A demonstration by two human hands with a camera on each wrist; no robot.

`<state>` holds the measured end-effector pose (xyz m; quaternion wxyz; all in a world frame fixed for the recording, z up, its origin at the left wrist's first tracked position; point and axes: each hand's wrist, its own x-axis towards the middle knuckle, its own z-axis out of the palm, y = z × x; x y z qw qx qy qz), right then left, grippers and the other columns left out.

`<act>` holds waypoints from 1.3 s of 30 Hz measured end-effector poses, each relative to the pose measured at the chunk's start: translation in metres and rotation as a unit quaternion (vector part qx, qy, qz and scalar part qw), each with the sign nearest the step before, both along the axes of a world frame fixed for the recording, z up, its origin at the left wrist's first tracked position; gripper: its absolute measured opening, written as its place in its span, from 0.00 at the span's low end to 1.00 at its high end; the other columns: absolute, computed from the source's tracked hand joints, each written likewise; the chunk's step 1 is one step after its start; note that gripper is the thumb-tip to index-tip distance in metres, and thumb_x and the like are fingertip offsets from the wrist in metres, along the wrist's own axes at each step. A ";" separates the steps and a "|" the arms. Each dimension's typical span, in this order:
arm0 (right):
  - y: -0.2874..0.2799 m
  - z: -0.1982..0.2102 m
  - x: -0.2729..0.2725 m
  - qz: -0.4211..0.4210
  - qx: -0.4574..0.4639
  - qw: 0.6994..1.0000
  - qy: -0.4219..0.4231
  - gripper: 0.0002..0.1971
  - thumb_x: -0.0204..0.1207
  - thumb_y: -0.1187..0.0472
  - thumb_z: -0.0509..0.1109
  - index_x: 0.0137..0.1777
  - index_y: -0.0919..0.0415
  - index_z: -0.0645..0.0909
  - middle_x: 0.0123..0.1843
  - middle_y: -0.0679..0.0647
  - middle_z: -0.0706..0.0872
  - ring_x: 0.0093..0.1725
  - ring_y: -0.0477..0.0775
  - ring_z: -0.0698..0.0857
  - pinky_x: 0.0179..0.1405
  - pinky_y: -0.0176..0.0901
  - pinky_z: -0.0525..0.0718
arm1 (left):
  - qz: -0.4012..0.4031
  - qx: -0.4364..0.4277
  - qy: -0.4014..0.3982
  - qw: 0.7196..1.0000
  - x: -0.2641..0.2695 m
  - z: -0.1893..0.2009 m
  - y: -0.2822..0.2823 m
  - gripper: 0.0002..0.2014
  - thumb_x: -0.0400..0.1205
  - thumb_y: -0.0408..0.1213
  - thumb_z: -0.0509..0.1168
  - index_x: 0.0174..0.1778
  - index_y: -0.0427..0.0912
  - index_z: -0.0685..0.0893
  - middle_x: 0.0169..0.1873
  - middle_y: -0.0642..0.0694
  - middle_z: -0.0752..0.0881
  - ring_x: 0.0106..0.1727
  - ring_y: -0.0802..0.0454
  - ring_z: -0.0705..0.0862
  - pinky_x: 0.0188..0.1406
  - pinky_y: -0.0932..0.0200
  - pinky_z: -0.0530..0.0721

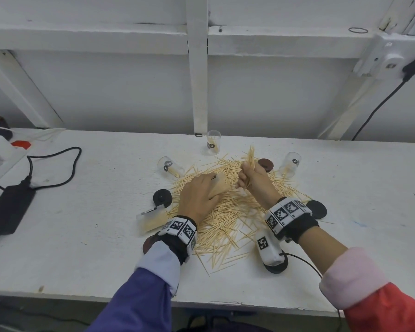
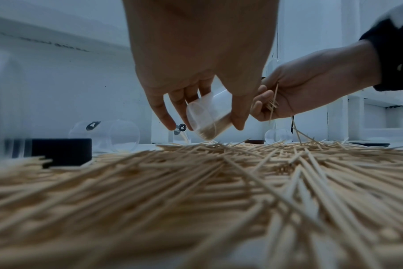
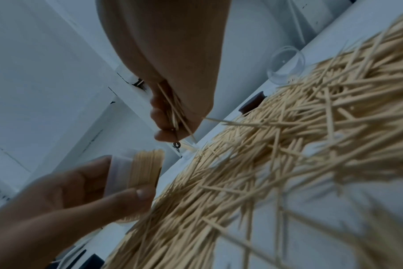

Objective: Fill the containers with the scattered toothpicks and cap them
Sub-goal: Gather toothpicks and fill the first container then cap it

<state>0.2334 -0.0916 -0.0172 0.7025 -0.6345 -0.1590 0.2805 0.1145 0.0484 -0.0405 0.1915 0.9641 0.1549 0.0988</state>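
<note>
My left hand (image 1: 198, 197) grips a clear plastic toothpick-filled container (image 1: 219, 185), tilted over the scattered wooden toothpicks (image 1: 233, 216) mid-counter (image 1: 82, 236); at its three o'clock, my right hand (image 1: 254, 179) clutches a toothpick bundle (image 1: 250, 156).

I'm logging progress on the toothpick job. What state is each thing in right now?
Left hand: holds a tilted container, part full, uncapped.
Right hand: grips a toothpick bundle.
Back container: upright, uncapped, few toothpicks.
Side containers: lying down, uncapped.
Caps: loose on table.
Pile: scattered.
</note>
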 end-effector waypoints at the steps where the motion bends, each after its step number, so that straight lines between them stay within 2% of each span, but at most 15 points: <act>1: 0.002 0.001 0.000 -0.014 0.015 1.000 0.004 0.12 0.89 0.57 0.54 0.43 0.58 0.67 0.28 0.49 0.71 0.27 0.50 0.74 0.38 0.48 0.79 | -0.002 0.001 0.001 1.000 0.000 -0.001 0.000 0.29 0.80 0.51 0.67 0.76 0.45 0.72 0.67 0.46 0.80 0.66 0.45 0.78 0.60 0.48 0.77; 5: 0.011 0.008 -0.005 -0.079 0.087 0.993 0.018 0.11 0.89 0.57 0.52 0.47 0.60 0.68 0.31 0.54 0.79 0.34 0.56 0.84 0.45 0.48 0.88 | -0.006 0.004 0.006 1.000 0.001 -0.001 0.000 0.29 0.80 0.51 0.67 0.76 0.46 0.71 0.67 0.46 0.80 0.65 0.45 0.79 0.57 0.48 0.79; 8: 0.020 0.010 -0.009 -0.106 0.114 0.987 0.024 0.10 0.90 0.57 0.49 0.54 0.63 0.68 0.36 0.60 0.86 0.42 0.62 0.89 0.54 0.50 0.88 | -0.008 -0.005 0.001 1.000 0.001 -0.002 -0.002 0.29 0.80 0.52 0.66 0.76 0.47 0.71 0.66 0.48 0.80 0.64 0.47 0.79 0.55 0.50 0.79; 11: 0.030 0.010 -0.015 -0.109 0.104 0.988 0.018 0.16 0.90 0.56 0.48 0.61 0.69 0.68 0.44 0.71 0.88 0.47 0.63 0.90 0.50 0.42 0.87 | -0.018 -0.019 -0.010 1.000 0.001 -0.003 -0.003 0.29 0.78 0.54 0.67 0.74 0.48 0.73 0.65 0.50 0.81 0.64 0.49 0.79 0.53 0.51 0.78; 13: 0.034 0.010 -0.019 -0.112 0.096 0.989 0.021 0.13 0.90 0.56 0.49 0.59 0.66 0.67 0.43 0.69 0.89 0.45 0.59 0.91 0.45 0.37 0.87 | -0.013 -0.022 -0.011 1.000 0.000 -0.001 -0.004 0.29 0.78 0.54 0.68 0.74 0.48 0.73 0.65 0.51 0.81 0.64 0.50 0.78 0.53 0.53 0.77; 17: 0.040 0.010 -0.019 -0.133 0.112 0.984 0.040 0.11 0.90 0.57 0.50 0.55 0.64 0.68 0.33 0.58 0.88 0.41 0.63 0.89 0.54 0.51 0.87 | -0.008 -0.026 -0.007 1.000 0.000 0.001 -0.004 0.30 0.77 0.55 0.69 0.73 0.49 0.74 0.65 0.52 0.81 0.64 0.51 0.78 0.52 0.53 0.78; 19: 0.041 0.012 -0.018 -0.138 0.130 0.980 0.053 0.10 0.90 0.57 0.50 0.58 0.64 0.67 0.32 0.57 0.87 0.39 0.62 0.89 0.48 0.47 0.88 | -0.010 -0.025 0.000 1.000 0.000 0.001 -0.005 0.30 0.77 0.56 0.69 0.73 0.49 0.73 0.65 0.52 0.81 0.64 0.51 0.79 0.51 0.52 0.79; 21: 0.040 0.013 -0.017 -0.136 0.123 0.982 0.052 0.12 0.90 0.56 0.49 0.61 0.64 0.66 0.36 0.62 0.88 0.42 0.61 0.91 0.46 0.40 0.85 | -0.001 -0.032 -0.003 0.999 0.001 0.001 -0.005 0.30 0.77 0.56 0.69 0.72 0.49 0.73 0.64 0.53 0.81 0.62 0.51 0.80 0.49 0.53 0.79; 23: 0.039 0.011 -0.017 -0.127 0.111 0.984 0.050 0.14 0.90 0.54 0.49 0.62 0.66 0.66 0.42 0.67 0.89 0.48 0.62 0.91 0.50 0.39 0.83 | 0.007 -0.036 -0.011 0.999 0.001 0.002 -0.006 0.29 0.77 0.57 0.68 0.71 0.49 0.74 0.63 0.54 0.81 0.61 0.52 0.81 0.47 0.54 0.79; 26: 0.039 0.005 -0.020 -0.117 0.094 0.987 0.054 0.24 0.90 0.53 0.49 0.69 0.77 0.68 0.48 0.67 0.91 0.54 0.56 0.90 0.47 0.31 0.82 | 0.014 -0.041 -0.012 0.999 0.001 0.004 -0.007 0.27 0.78 0.56 0.68 0.70 0.49 0.74 0.61 0.54 0.82 0.59 0.52 0.81 0.47 0.53 0.81; 28: 0.040 0.003 -0.022 -0.114 0.087 0.988 0.058 0.26 0.90 0.53 0.50 0.69 0.80 0.70 0.50 0.64 0.91 0.56 0.53 0.89 0.55 0.38 0.79 | 0.009 -0.041 -0.009 0.999 0.002 0.004 -0.008 0.27 0.78 0.55 0.68 0.70 0.49 0.74 0.61 0.54 0.82 0.59 0.52 0.81 0.47 0.52 0.81; 30: 0.040 0.003 -0.022 -0.109 0.084 0.989 0.057 0.25 0.90 0.53 0.50 0.60 0.78 0.77 0.52 0.63 0.91 0.58 0.53 0.88 0.69 0.51 0.74 | 0.005 -0.040 -0.008 0.999 0.002 0.004 -0.008 0.27 0.77 0.54 0.68 0.70 0.49 0.73 0.62 0.54 0.82 0.59 0.52 0.81 0.46 0.53 0.81; 32: 0.040 0.005 -0.025 -0.105 0.089 0.989 0.056 0.23 0.89 0.53 0.50 0.47 0.67 0.81 0.53 0.64 0.90 0.61 0.56 0.87 0.76 0.59 0.68 | 0.010 -0.046 -0.009 0.999 0.001 0.004 -0.007 0.27 0.77 0.55 0.68 0.70 0.50 0.73 0.62 0.55 0.82 0.59 0.53 0.81 0.47 0.53 0.81; 34: 0.040 0.005 -0.027 -0.109 0.073 0.990 0.040 0.24 0.89 0.51 0.51 0.40 0.58 0.84 0.53 0.62 0.91 0.64 0.57 0.85 0.78 0.61 0.64 | 0.015 -0.051 -0.009 0.999 0.002 0.005 -0.008 0.27 0.77 0.55 0.68 0.70 0.51 0.73 0.62 0.56 0.82 0.59 0.53 0.81 0.47 0.52 0.81; 39: 0.036 0.006 -0.031 -0.119 0.030 0.992 0.028 0.27 0.89 0.49 0.50 0.55 0.66 0.87 0.53 0.54 0.91 0.65 0.48 0.82 0.79 0.57 0.62 | 0.008 -0.057 -0.014 0.998 0.001 0.007 -0.011 0.28 0.78 0.55 0.67 0.73 0.50 0.72 0.65 0.55 0.81 0.62 0.53 0.80 0.50 0.53 0.81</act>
